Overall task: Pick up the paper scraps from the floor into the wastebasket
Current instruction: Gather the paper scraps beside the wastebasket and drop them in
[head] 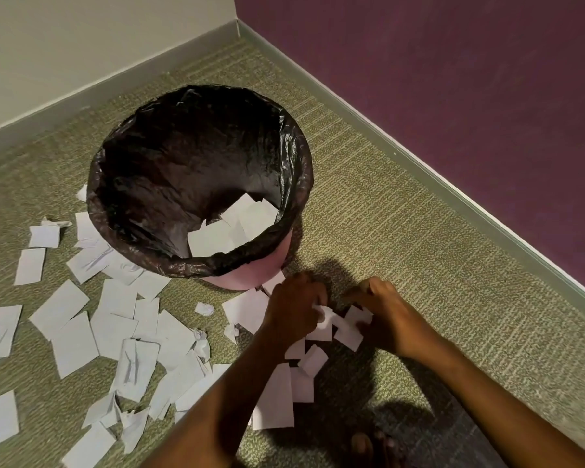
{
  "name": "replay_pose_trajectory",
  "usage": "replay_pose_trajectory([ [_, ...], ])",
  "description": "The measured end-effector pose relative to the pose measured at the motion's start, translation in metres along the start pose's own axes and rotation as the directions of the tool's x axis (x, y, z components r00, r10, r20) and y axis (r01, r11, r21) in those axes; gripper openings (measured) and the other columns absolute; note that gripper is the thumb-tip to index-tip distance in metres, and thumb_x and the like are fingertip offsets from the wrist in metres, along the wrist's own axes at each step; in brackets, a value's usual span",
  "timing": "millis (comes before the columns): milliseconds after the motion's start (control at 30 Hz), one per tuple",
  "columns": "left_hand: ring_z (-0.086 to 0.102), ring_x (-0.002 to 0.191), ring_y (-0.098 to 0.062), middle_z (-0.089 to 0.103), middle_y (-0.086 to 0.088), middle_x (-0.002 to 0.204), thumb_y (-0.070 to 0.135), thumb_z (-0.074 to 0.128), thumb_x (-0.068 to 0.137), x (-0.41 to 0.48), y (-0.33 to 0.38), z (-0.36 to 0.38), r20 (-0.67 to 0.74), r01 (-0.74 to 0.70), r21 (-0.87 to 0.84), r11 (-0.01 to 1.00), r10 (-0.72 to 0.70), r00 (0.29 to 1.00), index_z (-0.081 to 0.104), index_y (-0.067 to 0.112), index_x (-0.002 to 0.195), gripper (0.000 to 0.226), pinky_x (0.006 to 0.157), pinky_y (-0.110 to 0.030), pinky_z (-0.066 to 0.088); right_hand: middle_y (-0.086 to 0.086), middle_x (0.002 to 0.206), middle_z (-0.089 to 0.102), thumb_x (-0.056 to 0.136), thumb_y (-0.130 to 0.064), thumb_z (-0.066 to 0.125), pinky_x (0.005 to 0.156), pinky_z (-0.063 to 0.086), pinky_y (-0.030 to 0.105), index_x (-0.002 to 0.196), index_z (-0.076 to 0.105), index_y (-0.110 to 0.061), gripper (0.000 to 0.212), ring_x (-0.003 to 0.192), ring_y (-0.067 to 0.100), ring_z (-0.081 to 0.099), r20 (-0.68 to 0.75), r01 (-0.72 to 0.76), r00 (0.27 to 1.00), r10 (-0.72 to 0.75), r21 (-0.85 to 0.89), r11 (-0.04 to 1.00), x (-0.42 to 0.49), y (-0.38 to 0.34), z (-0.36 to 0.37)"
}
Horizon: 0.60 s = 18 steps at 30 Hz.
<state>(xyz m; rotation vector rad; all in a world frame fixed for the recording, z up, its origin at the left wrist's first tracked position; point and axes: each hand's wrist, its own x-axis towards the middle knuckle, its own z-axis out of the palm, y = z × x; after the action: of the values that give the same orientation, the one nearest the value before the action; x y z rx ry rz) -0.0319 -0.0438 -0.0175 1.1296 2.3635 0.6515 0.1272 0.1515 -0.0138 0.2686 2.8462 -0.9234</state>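
A pink wastebasket (250, 273) lined with a black bag (196, 157) stands on the carpet, with several white paper scraps (237, 224) inside it. Many more paper scraps (115, 325) lie on the floor to its left and in front. My left hand (293, 305) curls its fingers round a scrap just in front of the basket. My right hand (382, 310) is beside it, fingers bent down onto a small cluster of scraps (350, 327) between the two hands.
The green carpet (402, 214) runs to a corner where a beige wall (81, 38) meets a purple wall (453, 79), both with grey baseboards. Toes of a bare foot (374, 445) show at the bottom edge.
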Motion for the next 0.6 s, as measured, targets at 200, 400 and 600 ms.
replay_pose_trajectory([
  [200,0.068,0.103,-0.029,0.073,-0.001,0.099,0.017,0.079,0.082,-0.002,0.009,-0.007,0.009,0.031,-0.092,0.995,-0.030,1.000,0.073,0.020,0.093,0.012,0.084,-0.041,0.051,-0.013,0.137,0.043,0.077,-0.038,0.094,0.089,0.053,0.026,0.141,0.061,-0.034,0.072,0.122,0.009,0.047,0.052,0.017,0.998,-0.017,0.009,1.000,-0.012,0.003,0.004],
  [400,0.068,0.107,-0.034,0.070,-0.007,0.108,0.024,0.074,0.076,-0.001,0.009,-0.005,0.092,-0.037,-0.107,0.994,0.047,0.995,0.077,0.024,0.118,0.042,0.083,-0.044,0.057,-0.007,0.115,0.054,0.073,-0.026,0.089,0.073,0.053,0.048,0.115,0.059,-0.026,0.052,0.102,0.019,0.057,-0.018,-0.070,0.997,0.074,0.173,0.982,-0.007,0.010,0.011],
  [600,0.066,0.108,-0.037,0.065,-0.015,0.107,0.028,0.066,0.085,-0.002,0.025,0.002,0.119,0.039,-0.085,0.996,-0.029,0.992,0.079,0.016,0.108,0.029,0.082,-0.043,0.056,-0.008,0.088,0.071,0.079,0.010,0.080,0.066,0.060,0.046,0.088,0.063,-0.032,0.046,0.080,0.015,0.070,-0.030,-0.151,0.986,0.167,0.294,0.944,0.005,0.008,0.018],
])
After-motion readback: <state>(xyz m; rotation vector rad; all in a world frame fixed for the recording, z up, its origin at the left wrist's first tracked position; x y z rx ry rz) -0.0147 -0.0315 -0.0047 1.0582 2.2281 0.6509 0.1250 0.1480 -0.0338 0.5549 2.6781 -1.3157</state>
